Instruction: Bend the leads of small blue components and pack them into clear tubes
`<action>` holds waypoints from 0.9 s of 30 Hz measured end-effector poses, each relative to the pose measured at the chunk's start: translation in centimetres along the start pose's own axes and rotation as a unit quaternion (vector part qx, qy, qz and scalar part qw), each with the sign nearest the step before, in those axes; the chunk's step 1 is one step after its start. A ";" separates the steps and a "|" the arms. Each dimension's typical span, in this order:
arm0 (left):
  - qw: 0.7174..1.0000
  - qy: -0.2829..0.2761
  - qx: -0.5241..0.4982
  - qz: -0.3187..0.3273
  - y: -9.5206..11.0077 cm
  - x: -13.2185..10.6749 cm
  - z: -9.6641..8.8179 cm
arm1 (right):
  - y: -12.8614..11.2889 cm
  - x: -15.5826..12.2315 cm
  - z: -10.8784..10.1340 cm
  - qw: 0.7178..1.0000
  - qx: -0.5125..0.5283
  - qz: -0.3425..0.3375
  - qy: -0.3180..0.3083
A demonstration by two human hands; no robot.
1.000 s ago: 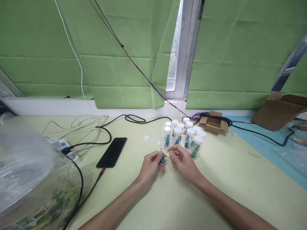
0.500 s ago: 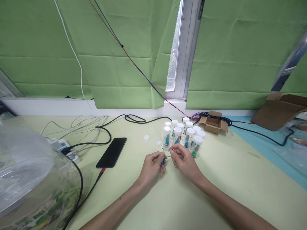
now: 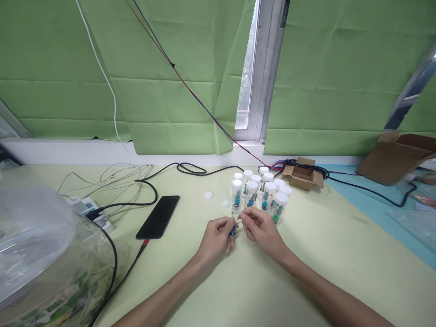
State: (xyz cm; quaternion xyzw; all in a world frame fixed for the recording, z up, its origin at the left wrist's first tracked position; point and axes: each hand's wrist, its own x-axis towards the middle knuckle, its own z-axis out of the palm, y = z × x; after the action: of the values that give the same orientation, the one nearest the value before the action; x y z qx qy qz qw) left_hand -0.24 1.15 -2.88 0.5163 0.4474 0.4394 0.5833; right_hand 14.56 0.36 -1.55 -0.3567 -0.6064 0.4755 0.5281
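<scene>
From the head view, both forearms reach in over the near edge and slant inward until the hands almost meet above the tabletop [image 3: 204, 295]. The left hand [image 3: 215, 235] is turned on its side, thumb along the top, gripping a small glossy blue piece [image 3: 232, 230] between thumb and curled fingers; most of that piece is hidden by them. The right hand [image 3: 261, 228] arches over from the other side, wrist bent, its thumb and forefinger pinching a thin rod [image 3: 239, 222] that runs across towards the blue piece. Whether the two are joined I can't make out.

Just beyond the fingers stands a tight cluster of clear, smooth vials [image 3: 279, 210], upright cylinders with round white caps, blue and green shiny parts showing through their walls. A loose white cap [image 3: 208, 195], flat and disc-shaped, lies to the left of them, with a translucent disc [image 3: 225, 204] nearby. Behind the vials on the right sits a small open box [image 3: 301, 180] of brown cardboard, flaps spread. Off to the left, a flat, black phone [image 3: 158, 217] lies at a slant, near a crinkled clear plastic bag [image 3: 37, 222]. Creased green cloth [image 3: 180, 104] hangs behind it all.
</scene>
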 end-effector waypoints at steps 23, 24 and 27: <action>0.999 0.000 -0.048 -0.023 0.7 -0.3 0.1 | -0.4 -0.1 0.2 0.999 0.031 0.004 -0.019; 0.999 -0.002 -0.048 -0.023 0.7 -0.3 0.1 | -0.3 0.0 0.1 0.999 0.044 0.008 -0.024; 0.999 -0.010 -0.047 -0.022 0.8 -0.4 0.1 | -0.1 0.1 0.0 0.995 0.085 0.021 -0.051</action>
State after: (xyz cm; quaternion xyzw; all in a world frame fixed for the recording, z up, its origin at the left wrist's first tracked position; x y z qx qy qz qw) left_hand -0.22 0.85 -2.00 0.4830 0.4316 0.4415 0.6209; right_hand 14.57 0.44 -1.42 -0.2986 -0.5823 0.5539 0.5148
